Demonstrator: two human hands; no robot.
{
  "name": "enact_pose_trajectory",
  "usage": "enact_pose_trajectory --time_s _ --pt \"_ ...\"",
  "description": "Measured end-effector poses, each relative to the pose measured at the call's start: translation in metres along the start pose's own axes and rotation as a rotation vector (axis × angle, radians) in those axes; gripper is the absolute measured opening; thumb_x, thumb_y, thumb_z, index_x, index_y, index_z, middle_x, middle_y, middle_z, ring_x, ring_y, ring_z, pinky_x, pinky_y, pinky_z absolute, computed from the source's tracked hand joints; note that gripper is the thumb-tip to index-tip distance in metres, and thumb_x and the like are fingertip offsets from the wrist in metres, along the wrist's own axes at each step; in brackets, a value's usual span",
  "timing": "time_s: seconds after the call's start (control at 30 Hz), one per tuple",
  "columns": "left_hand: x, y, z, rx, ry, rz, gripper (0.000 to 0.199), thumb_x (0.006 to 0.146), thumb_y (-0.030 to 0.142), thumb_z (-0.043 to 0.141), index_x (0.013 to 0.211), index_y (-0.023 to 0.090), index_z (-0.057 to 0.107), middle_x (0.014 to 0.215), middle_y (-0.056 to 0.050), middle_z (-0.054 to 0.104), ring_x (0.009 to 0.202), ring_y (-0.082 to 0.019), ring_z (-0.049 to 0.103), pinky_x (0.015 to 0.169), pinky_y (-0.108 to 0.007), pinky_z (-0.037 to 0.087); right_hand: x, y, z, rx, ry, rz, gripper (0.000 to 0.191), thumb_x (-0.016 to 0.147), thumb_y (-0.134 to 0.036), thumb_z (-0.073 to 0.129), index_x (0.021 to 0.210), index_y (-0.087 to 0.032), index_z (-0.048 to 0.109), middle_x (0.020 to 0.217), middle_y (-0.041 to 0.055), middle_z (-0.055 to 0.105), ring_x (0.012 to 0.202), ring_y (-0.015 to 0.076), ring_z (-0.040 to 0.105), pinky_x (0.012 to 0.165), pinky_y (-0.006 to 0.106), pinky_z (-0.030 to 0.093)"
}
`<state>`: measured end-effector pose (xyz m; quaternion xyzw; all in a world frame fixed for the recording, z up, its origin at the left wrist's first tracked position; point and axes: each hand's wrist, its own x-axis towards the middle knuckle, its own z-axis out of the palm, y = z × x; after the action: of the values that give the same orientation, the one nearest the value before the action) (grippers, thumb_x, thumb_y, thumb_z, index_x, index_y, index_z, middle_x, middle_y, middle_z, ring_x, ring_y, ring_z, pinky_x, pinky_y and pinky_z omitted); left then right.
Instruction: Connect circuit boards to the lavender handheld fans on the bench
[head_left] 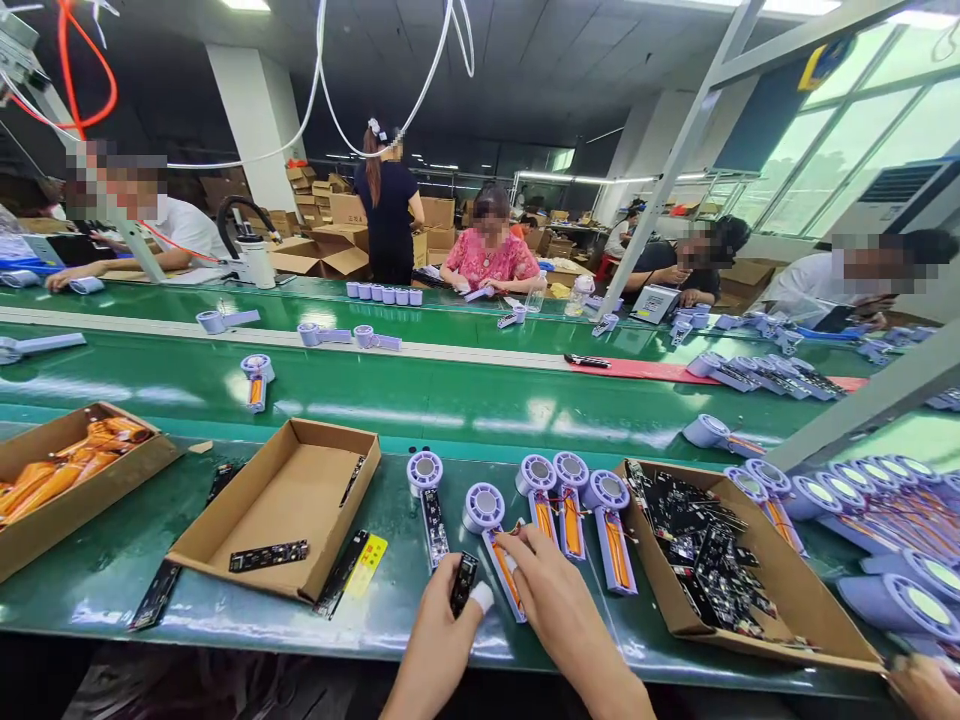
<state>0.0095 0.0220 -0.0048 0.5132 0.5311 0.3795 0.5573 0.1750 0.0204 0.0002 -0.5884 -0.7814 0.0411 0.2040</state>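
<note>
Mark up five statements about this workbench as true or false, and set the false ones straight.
1. The left hand holds a black circuit board. True.
2. The right hand is inside a cardboard box. False: it is at the handle of a purple round-headed unit.
3. A yellow label lies outside the middle box, beside it. True.
4. The middle box is heaped full of boards. False: it holds only a few, and much of its floor is bare.
5. The leftmost box holds orange packs. True.
</note>
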Motion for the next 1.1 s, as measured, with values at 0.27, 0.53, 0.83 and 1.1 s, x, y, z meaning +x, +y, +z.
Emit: enact_pose_trajectory --time_s 0.27,0.53,0.83,1.1 --pt "-0.017 -0.002 -0.033 0.24 0.151 -0.167 0.059 0.084 0.044 0.045 0.134 0.013 0.046 0.141 -0.016 0.052 0.134 -0.029 0.044 0.111 -0.04 0.031 -0.001 0.004 0.007 0.171 0.101 -0.046 0.025 0.094 -0.014 0.043 0.105 -0.024 0.063 0.104 0.0074 0.055 0.084 0.0178 0.062 0.071 0.031 0.055" --pt "-0.021 -0.007 -0.021 0.234 0.088 0.006 0.034 0.089 0.041 0.046 0.115 0.022 0.058 0.114 -0.01 0.066 0.107 -0.027 0.059 0.095 -0.037 0.042 -0.011 -0.013 0.015 0.063 0.36 -0.159 0.03 0.089 -0.005 0.048 0.103 -0.024 0.066 0.134 0.0111 0.042 0.127 0.0282 0.043 0.095 0.048 0.05" --pt "-0.001 0.002 -0.01 -0.095 -0.03 -0.012 0.031 0.078 0.046 0.065 0.075 0.015 0.064 0.074 -0.003 0.063 0.073 -0.018 0.054 0.071 -0.027 0.044 -0.01 -0.021 0.011 0.224 0.172 -0.158 0.031 0.088 -0.002 0.044 0.103 -0.022 0.061 0.115 0.0094 0.053 0.114 0.0245 0.049 0.091 0.043 0.051" --pt "-0.001 0.004 -0.015 -0.119 0.028 -0.075 0.038 0.073 0.051 0.068 0.078 0.014 0.064 0.058 0.003 0.054 0.053 -0.011 0.043 0.055 -0.023 0.036 0.008 -0.024 -0.012 0.287 -0.036 -0.155 0.034 0.088 -0.004 0.05 0.108 -0.028 0.064 0.108 0.0048 0.055 0.1 0.0215 0.051 0.083 0.036 0.05"
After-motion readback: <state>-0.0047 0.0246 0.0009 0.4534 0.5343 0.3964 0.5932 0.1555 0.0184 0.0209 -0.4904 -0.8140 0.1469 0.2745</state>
